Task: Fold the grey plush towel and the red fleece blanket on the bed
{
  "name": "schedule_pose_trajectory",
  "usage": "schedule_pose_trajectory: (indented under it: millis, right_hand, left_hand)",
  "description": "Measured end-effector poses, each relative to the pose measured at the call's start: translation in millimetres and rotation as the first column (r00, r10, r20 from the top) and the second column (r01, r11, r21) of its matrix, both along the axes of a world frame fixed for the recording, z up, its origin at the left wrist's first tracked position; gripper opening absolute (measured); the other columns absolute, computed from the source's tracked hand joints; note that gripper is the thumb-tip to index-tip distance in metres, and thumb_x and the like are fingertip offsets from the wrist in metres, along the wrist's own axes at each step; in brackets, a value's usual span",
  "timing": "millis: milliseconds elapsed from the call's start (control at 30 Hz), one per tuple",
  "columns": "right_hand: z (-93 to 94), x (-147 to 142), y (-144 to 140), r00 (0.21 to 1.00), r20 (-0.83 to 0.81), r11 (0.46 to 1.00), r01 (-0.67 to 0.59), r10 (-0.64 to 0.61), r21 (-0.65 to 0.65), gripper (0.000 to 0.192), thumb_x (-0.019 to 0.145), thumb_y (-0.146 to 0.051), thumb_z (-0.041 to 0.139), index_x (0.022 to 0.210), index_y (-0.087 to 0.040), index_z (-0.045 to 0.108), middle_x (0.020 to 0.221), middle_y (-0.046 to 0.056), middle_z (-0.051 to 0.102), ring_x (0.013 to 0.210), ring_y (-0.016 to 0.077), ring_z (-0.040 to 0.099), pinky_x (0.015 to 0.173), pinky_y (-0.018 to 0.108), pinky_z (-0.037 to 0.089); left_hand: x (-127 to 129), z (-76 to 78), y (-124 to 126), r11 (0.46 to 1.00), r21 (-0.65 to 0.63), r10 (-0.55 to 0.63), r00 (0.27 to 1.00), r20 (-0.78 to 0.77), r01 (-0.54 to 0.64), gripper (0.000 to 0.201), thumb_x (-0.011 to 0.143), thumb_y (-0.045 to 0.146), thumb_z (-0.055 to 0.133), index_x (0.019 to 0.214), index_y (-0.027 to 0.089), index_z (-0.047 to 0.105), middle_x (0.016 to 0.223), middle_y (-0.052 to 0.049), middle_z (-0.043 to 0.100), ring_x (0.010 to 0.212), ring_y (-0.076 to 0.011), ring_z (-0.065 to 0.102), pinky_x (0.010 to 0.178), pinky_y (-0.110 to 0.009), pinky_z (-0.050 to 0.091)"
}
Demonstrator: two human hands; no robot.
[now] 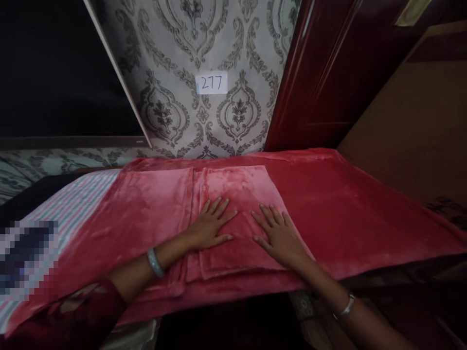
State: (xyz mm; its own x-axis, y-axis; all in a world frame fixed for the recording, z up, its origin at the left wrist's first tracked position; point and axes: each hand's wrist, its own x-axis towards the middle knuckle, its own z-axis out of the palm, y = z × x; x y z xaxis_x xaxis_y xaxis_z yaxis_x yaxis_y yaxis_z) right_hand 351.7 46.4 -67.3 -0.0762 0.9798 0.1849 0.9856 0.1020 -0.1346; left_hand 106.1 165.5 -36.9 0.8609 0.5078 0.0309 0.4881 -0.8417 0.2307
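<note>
A red plush blanket (pixel 153 204) lies partly folded, its layers stacked toward the middle into a flat panel with visible edges. My left hand (pixel 210 224) rests flat on the folded panel, fingers spread, near the fold line on its left side. On the same panel, close to its right edge, my right hand (pixel 278 234) lies palm down with its fingers apart. Neither hand grips the fabric. Beneath the folded part, a smooth red cloth layer (pixel 339 209) spreads out to the right; whether it belongs to the same blanket I cannot tell.
A striped cloth (pixel 85 194) shows at the left. Behind stands a patterned wall with a paper label (pixel 211 82) reading 277. A dark screen (pixel 65 73) is at the upper left, a dark red door (pixel 321 73) at the right, with a brown cardboard-like panel (pixel 412 126) beside it.
</note>
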Motion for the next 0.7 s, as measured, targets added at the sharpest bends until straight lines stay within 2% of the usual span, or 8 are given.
schedule_pose_trajectory:
  millis: [100, 200, 333, 400, 467, 533, 600, 700]
  right_hand:
    - [-4.9, -3.5, -0.8, 1.000, 0.002, 1.000, 0.019, -0.019, 0.021, 0.063, 0.097, -0.056, 0.043, 0.155, -0.033, 0.033, 0.165, 0.005, 0.020, 0.152, 0.0332, 0.012, 0.119, 0.060, 0.014]
    - [-6.4, -2.4, 4.1, 1.000, 0.003, 0.999, 0.017, -0.017, 0.036, 0.062, 0.097, -0.056, 0.043, 0.154, -0.034, 0.035, 0.165, 0.005, 0.022, 0.151, 0.0337, 0.014, 0.118, 0.061, 0.016]
    - [-10.3, -0.3, 4.5, 1.000, 0.027, 0.998, 0.003, -0.004, 0.056, 0.061, 0.097, -0.057, 0.041, 0.154, -0.035, 0.035, 0.164, 0.005, 0.025, 0.151, 0.0334, 0.018, 0.117, 0.061, 0.019]
    - [-12.4, 0.6, 3.3, 0.999, 0.041, 0.998, 0.000, -0.002, 0.062, 0.061, 0.098, -0.057, 0.040, 0.154, -0.034, 0.035, 0.164, 0.006, 0.026, 0.151, 0.0331, 0.019, 0.117, 0.060, 0.020]
    - [-14.0, 2.4, 2.8, 0.999, 0.048, 0.998, 0.001, -0.004, 0.065, 0.061, 0.098, -0.056, 0.040, 0.154, -0.033, 0.035, 0.163, 0.006, 0.026, 0.151, 0.0328, 0.019, 0.117, 0.060, 0.021]
    - [-14.6, 4.4, 3.5, 0.999, 0.047, 0.999, 0.011, -0.013, 0.048, 0.061, 0.097, -0.056, 0.040, 0.154, -0.033, 0.036, 0.163, 0.007, 0.027, 0.150, 0.0328, 0.020, 0.116, 0.061, 0.022]
    - [-13.3, 3.3, 4.6, 0.999, 0.037, 0.999, 0.034, -0.035, 0.016, 0.060, 0.097, -0.056, 0.040, 0.152, -0.033, 0.039, 0.162, 0.007, 0.029, 0.150, 0.0337, 0.022, 0.114, 0.063, 0.025]
    - [-7.9, -14.8, 3.8, 1.000, 0.006, 0.999, 0.006, -0.006, 0.051, 0.059, 0.098, -0.052, 0.039, 0.153, -0.031, 0.038, 0.161, 0.009, 0.032, 0.149, 0.0344, 0.024, 0.113, 0.063, 0.027]
  left_hand:
    - [-3.0, -10.6, 1.7, 0.999, 0.038, 0.009, 1.000, 0.008, -0.009, 0.080, 0.088, 0.067, 0.050, 0.156, 0.031, 0.028, 0.167, -0.011, 0.007, 0.153, -0.0366, 0.001, 0.120, -0.061, 0.003]
    - [-1.8, -8.1, 6.6, 1.000, 0.013, 0.005, 1.000, 0.016, -0.005, 0.080, 0.087, 0.067, 0.053, 0.155, 0.031, 0.030, 0.167, -0.011, 0.010, 0.153, -0.0365, 0.003, 0.120, -0.061, 0.004]
    - [-11.7, 10.2, 0.3, 0.993, -0.121, -0.004, 0.999, 0.040, 0.009, 0.077, 0.085, 0.064, 0.058, 0.152, 0.030, 0.039, 0.165, -0.009, 0.019, 0.152, -0.0347, 0.010, 0.121, -0.057, 0.010]
    - [-26.6, 22.0, -9.0, 0.979, -0.201, -0.001, 0.997, 0.072, 0.016, 0.068, 0.086, 0.057, 0.059, 0.147, 0.030, 0.047, 0.161, -0.008, 0.031, 0.151, -0.0307, 0.022, 0.122, -0.050, 0.018]
    - [-50.9, 31.9, -19.5, 0.969, -0.247, 0.051, 0.991, 0.125, -0.019, 0.059, 0.088, 0.052, 0.059, 0.142, 0.029, 0.053, 0.156, -0.008, 0.042, 0.146, -0.0267, 0.034, 0.121, -0.043, 0.025]
    - [-85.5, 36.6, -27.9, 0.961, -0.239, 0.187, 0.966, 0.176, -0.143, 0.055, 0.087, 0.049, 0.060, 0.138, 0.029, 0.058, 0.150, -0.007, 0.050, 0.142, -0.0252, 0.042, 0.119, -0.041, 0.029]
    - [-129.2, 34.8, -33.0, 0.920, -0.185, 0.380, 0.902, 0.204, -0.345, 0.053, 0.084, 0.048, 0.062, 0.133, 0.028, 0.062, 0.146, -0.007, 0.055, 0.138, -0.0262, 0.047, 0.118, -0.041, 0.031]
    - [-200.5, 22.7, -38.8, 0.767, -0.054, 0.635, 0.745, 0.204, -0.639, 0.054, 0.082, 0.048, 0.058, 0.130, 0.023, 0.063, 0.142, -0.009, 0.059, 0.133, -0.0292, 0.052, 0.116, -0.045, 0.036]
